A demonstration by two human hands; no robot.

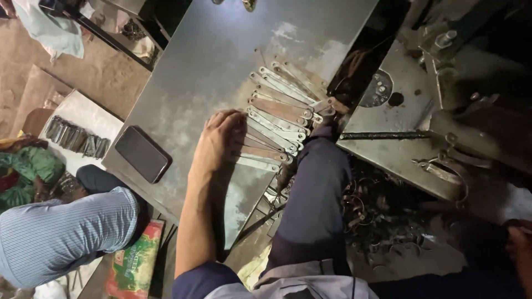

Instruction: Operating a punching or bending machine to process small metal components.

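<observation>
A row of flat metal strips (pixel 280 111) with holes at their ends lies fanned out on a grey metal table (pixel 210 61). My left hand (pixel 219 141), on a bare forearm, rests palm down on the left ends of the nearer strips, with its fingers laid over them. My right hand (pixel 326 113) comes out of a dark blue sleeve at the right ends of the strips. It is mostly in shadow, and its fingertips seem to pinch the end of one strip.
A dark phone (pixel 142 154) lies on the table's left part. A steel machine plate (pixel 388 127) with a rod stands to the right, above a heap of metal scrap (pixel 382 216). A person in a striped shirt (pixel 61 232) sits lower left, beside a board of metal parts (pixel 77 138).
</observation>
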